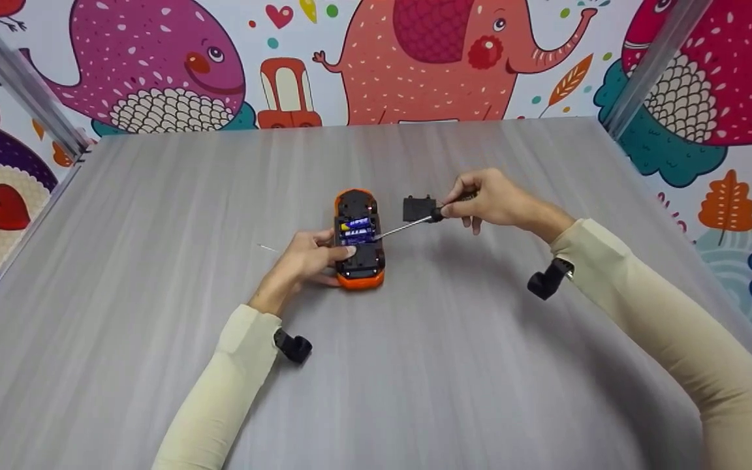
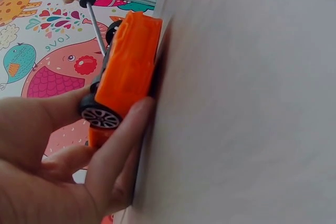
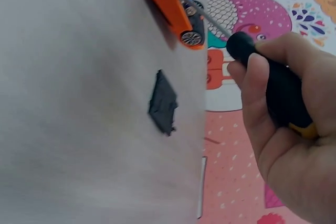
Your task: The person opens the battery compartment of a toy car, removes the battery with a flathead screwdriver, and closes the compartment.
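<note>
On the grey table (image 1: pixel 454 365), the left hand (image 1: pixel 307 258) grips an upturned toy car (image 1: pixel 365 256); it seems light, stiff, best held by its sides; the right hand (image 1: pixel 490 196) grips a screwdriver (image 1: pixel 437 214).

Toy car (image 1: pixel 365 256) on table (image 1: pixel 441 365), batteries (image 1: pixel 357 234) in it; panel (image 1: pixel 417 209) between car and right hand (image 1: pixel 490 199).
</note>
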{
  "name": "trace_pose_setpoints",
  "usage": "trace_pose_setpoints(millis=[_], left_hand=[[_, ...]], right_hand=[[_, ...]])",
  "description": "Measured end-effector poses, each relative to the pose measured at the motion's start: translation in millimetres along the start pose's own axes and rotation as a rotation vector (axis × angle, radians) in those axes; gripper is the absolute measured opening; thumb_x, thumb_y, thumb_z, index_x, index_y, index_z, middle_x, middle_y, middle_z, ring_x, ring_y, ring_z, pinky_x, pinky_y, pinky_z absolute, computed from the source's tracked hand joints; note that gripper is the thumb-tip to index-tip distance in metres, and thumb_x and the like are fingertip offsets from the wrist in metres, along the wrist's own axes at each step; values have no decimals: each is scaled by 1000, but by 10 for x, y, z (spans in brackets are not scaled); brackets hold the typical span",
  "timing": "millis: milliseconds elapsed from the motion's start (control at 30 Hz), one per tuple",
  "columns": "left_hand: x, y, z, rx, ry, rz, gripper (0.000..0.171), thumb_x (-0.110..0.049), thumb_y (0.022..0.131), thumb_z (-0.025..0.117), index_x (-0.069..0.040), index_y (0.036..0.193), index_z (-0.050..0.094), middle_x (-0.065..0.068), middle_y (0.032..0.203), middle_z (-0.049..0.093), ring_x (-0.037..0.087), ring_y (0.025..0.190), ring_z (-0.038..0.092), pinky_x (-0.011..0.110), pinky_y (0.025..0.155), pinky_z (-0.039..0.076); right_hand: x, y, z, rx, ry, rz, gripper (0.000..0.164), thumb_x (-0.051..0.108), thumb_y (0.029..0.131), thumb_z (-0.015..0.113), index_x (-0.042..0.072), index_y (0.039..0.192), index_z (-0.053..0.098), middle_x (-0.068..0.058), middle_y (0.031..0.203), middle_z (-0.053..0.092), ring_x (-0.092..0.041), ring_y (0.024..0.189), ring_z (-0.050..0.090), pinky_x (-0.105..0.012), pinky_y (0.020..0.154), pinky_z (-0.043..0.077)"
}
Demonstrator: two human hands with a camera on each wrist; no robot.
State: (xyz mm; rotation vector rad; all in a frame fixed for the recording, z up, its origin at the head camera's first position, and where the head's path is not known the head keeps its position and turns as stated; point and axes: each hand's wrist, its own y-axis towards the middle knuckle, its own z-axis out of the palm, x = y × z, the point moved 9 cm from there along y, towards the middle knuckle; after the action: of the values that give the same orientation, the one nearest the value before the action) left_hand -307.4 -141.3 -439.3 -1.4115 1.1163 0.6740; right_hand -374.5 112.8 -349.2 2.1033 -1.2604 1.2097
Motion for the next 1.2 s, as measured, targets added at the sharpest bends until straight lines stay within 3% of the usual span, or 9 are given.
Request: trace_pose_setpoints(millis=[433,667,867,1200], left_hand=[[7,9,1,-2,-11,-3,65,-15,97,67,-9,154,38,23,130,65,21,95,71,34,69,64],[11,6,1,-8,-15,-4,64,-14,97,66,-9,154,38,24,130,65,23,97,71,34,68,64],[15,9,1,-7,-11,6,63,-14,97,66,-10,154,40,23,130,65,22,96,70,33,68,64],[3,-6,-3,-6,-12,5,65,-14,97,66,-9,155,37,23,132,64,26,102,71,35,72,65]], right_hand=[[-477,10,53,17,161,23,17,13,90,75,0,98,68,-6,80,74,-10,59,60,-23,53,56],[-652,20,106,33,276,98,9,12,90,76,8,96,70,-7,85,72,-12,64,61,-22,53,56],[-757,41,167,71,366,156,6,9,91,73,14,93,72,-3,86,71,-11,68,61,-20,54,53],[-797,48,192,103,404,172,6,8,92,72,13,95,71,-3,87,71,-13,73,61,-20,56,53]])
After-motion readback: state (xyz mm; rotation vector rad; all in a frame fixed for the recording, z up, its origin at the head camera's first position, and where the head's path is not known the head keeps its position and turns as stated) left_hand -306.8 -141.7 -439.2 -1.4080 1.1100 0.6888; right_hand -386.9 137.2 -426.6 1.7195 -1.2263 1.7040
